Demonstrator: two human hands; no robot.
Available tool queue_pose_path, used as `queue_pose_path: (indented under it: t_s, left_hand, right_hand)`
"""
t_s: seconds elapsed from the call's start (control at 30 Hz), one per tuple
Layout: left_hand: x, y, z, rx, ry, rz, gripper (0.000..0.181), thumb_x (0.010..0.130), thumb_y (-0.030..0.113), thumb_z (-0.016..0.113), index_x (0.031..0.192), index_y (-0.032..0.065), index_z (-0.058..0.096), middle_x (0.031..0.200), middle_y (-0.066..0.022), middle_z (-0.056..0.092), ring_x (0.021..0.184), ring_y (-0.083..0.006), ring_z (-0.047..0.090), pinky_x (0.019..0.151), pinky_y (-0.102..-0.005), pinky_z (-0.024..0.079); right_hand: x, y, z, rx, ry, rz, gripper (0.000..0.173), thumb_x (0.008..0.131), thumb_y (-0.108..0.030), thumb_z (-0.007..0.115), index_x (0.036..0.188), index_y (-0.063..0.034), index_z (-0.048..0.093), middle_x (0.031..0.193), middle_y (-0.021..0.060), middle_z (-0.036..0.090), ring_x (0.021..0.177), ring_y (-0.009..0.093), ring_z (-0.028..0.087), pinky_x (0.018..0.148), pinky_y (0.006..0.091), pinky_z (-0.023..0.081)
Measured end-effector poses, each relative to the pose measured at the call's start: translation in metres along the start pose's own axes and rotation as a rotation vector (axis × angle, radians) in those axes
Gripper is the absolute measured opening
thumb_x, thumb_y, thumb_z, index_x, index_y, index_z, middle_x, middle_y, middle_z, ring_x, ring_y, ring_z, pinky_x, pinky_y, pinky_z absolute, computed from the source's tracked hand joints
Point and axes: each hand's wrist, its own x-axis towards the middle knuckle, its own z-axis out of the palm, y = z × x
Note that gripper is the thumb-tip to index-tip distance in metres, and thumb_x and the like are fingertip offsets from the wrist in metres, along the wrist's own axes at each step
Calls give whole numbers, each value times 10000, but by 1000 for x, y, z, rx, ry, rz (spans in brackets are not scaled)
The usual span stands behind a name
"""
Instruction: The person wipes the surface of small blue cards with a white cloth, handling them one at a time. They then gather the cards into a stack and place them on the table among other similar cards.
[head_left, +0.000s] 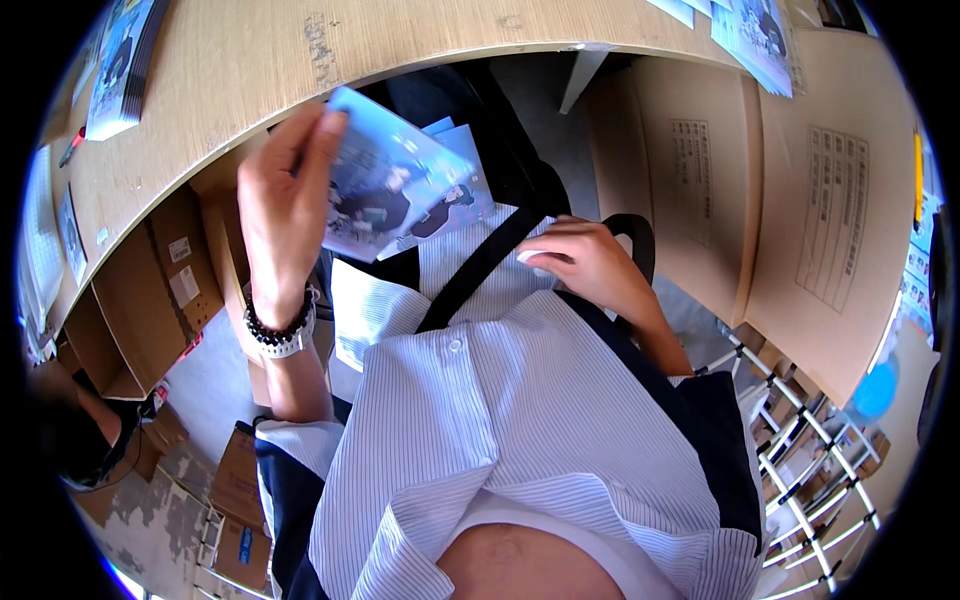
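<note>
My left hand (289, 176) pinches the upper corner of a blue printed card or sleeve (397, 180), held just below the table edge. Behind it, over my lap, lies another printed piece (465, 199) with a similar picture, partly covered. My right hand (585, 255) is curled near my lap, with a small white thing (531, 256) between thumb and fingers; what it is I cannot tell. A stack of similar printed pieces (120, 67) rests on the table at the upper left, and more (757, 45) lie at the upper right edge.
The wooden table (420, 37) curves across the top, with a red pen (73, 146) at its left. Large cardboard sheets or boxes (810, 187) stand at the right. An open cardboard box (142, 300) is under the table at left. A white rack (810, 450) stands lower right. Another person's arm (94, 409) shows far left.
</note>
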Motion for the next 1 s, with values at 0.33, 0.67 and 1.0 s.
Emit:
queue_pose_path:
  t_s: [0.33,0.67,1.0]
  left_hand:
    - [-19,-39,77,410,-224,328,265,934,57,714,1198,44,728,1257,-123,669,1124,-308,625,894,-367,577]
    - [-4,-38,80,181,-427,152,177,901,67,746,1057,-8,708,888,-126,646,810,-278,626,755,-351,509]
    - [-3,-15,36,136,-454,89,174,1007,93,618,1103,-7,725,1005,-175,750,854,-276,743,761,-325,570]
  right_hand:
    - [38,3,-23,150,327,24,185,926,-70,737,1101,-12,757,925,126,751,756,167,690,639,261,505]
    - [73,19,5,339,386,90,196,960,-134,718,1120,-25,754,967,104,773,819,144,724,713,260,558]
    - [70,11,4,544,278,92,220,989,-146,695,1144,3,736,988,87,765,889,119,712,762,253,575]
